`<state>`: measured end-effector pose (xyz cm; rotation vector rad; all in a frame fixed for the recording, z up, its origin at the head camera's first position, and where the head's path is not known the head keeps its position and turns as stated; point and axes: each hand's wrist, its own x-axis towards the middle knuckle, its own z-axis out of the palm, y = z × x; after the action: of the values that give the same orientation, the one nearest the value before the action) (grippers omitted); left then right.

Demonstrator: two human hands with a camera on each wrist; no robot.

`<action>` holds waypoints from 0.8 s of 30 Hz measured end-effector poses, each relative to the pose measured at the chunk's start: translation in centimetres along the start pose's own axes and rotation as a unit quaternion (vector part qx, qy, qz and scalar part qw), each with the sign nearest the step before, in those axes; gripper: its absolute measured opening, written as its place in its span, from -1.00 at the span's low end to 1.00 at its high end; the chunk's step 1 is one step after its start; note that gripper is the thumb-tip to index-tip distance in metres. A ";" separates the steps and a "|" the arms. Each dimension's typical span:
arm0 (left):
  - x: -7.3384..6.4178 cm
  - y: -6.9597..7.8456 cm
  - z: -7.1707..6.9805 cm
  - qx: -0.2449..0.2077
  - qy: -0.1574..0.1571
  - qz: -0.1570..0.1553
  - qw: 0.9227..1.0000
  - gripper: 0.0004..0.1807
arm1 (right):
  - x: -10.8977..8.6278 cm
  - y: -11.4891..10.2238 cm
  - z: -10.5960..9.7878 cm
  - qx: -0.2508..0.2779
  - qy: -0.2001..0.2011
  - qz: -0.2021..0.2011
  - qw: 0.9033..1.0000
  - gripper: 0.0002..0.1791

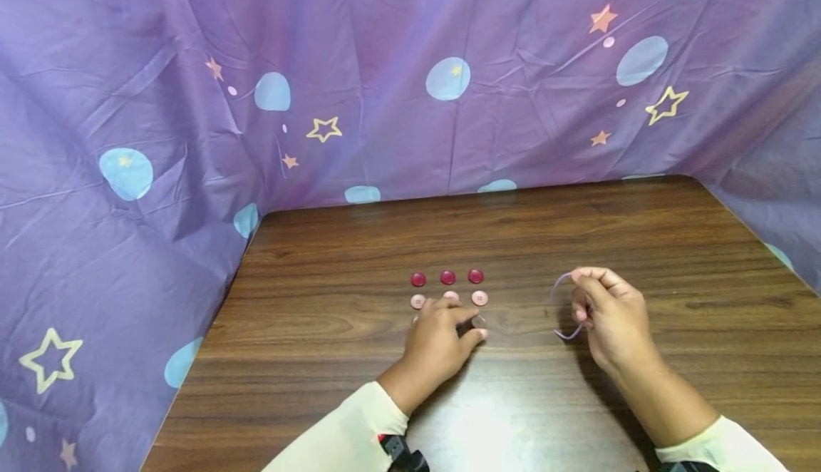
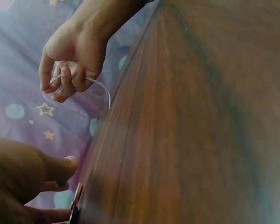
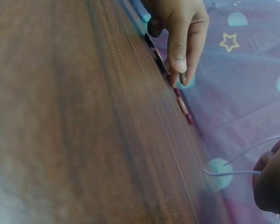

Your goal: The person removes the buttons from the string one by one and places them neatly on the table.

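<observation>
My left hand (image 1: 439, 340) reaches low over rows of buttons and pinches a dark button (image 3: 182, 78) between thumb and finger, seen edge-on in the right wrist view. Three dark red buttons (image 1: 447, 277) lie in a row beyond it. Nearer comes a row of pink buttons (image 1: 479, 298), one partly covered by the fingers. More buttons are hidden under the hand. Off to the right, my right hand (image 1: 617, 319) is raised above the table and grips a thin purple string (image 1: 567, 334); two lengths of it curve out toward the left.
The brown wood-grain table (image 1: 308, 386) runs back to a purple curtain (image 1: 385, 65) printed with stars and blue circles. That cloth also hangs along the left and right sides. A bright glare lies on the table's near middle.
</observation>
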<state>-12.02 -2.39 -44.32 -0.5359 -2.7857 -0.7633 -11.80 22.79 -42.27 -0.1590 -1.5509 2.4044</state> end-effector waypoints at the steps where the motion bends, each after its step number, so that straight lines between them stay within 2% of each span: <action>1: 0.0 0.1 0.0 0.010 -0.004 -0.002 1.000 -0.62 | 0.0 0.0 0.0 0.000 0.001 0.001 1.000 -0.66; 9: 0.4 1.1 0.4 0.063 -0.024 -0.026 0.997 -0.62 | -0.1 -0.2 0.0 -0.001 0.000 0.008 1.000 -0.65; 16: 0.6 1.8 0.7 0.066 -0.026 -0.057 0.996 -0.71 | -0.1 -0.3 0.1 -0.003 -0.001 0.002 1.000 -0.68; 24: 0.8 1.8 0.9 0.073 -0.025 -0.063 0.995 -0.71 | 0.0 -0.2 0.1 -0.006 0.002 0.000 1.000 -0.66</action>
<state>-12.10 -0.22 -44.09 -0.3621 -2.9154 -0.5692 -11.79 22.79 -42.09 -0.1667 -1.5645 2.3944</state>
